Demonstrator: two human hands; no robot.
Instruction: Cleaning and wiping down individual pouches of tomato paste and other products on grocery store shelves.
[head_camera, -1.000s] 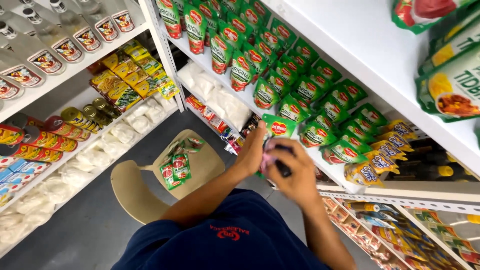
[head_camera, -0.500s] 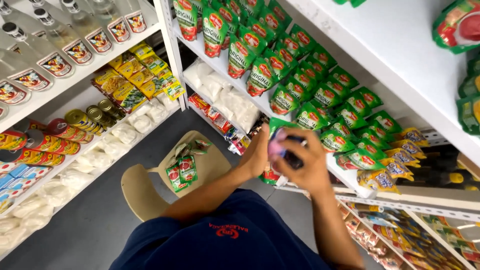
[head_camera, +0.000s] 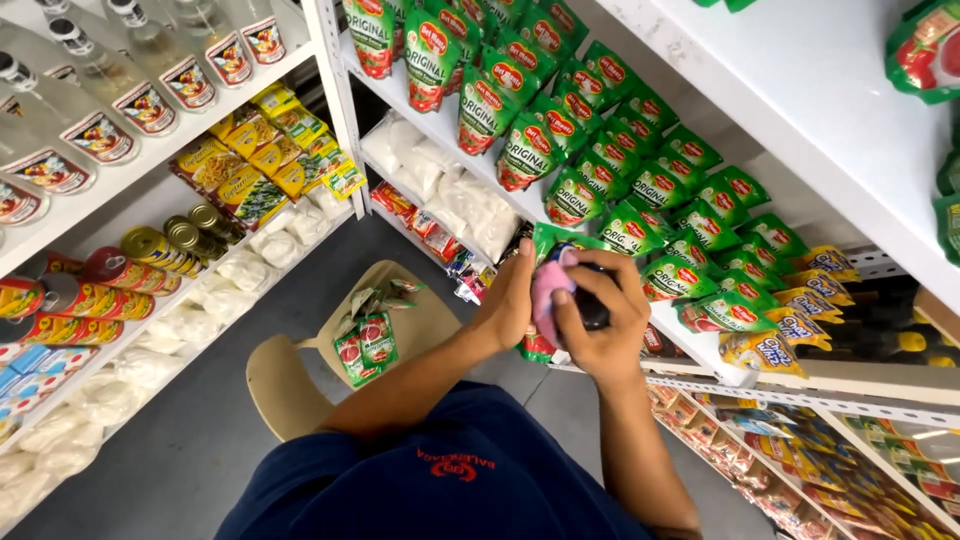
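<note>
My left hand (head_camera: 508, 302) and my right hand (head_camera: 603, 325) are together in front of a shelf edge. Between them is a green stand-up sauce pouch (head_camera: 537, 345), gripped by my left hand from the side. My right hand presses a pink cloth (head_camera: 548, 288) against the pouch with its thumb. A small dark object (head_camera: 593, 311) shows under the fingers of my right hand; what it is I cannot tell. Rows of similar green pouches (head_camera: 640, 190) stand on the white shelf (head_camera: 700, 345) just behind my hands.
A beige plastic chair (head_camera: 290, 375) below my arms holds several small green and red pouches (head_camera: 362, 340). To the left, shelves carry clear bottles (head_camera: 130, 90), tins (head_camera: 165, 245) and white bags (head_camera: 240, 270). Yellow packets (head_camera: 780, 350) and dark bottles (head_camera: 890, 340) lie to the right.
My hands stay together on the pouch and cloth and have moved slightly up and right, nearer the shelf. The view has shifted a little with my head.
</note>
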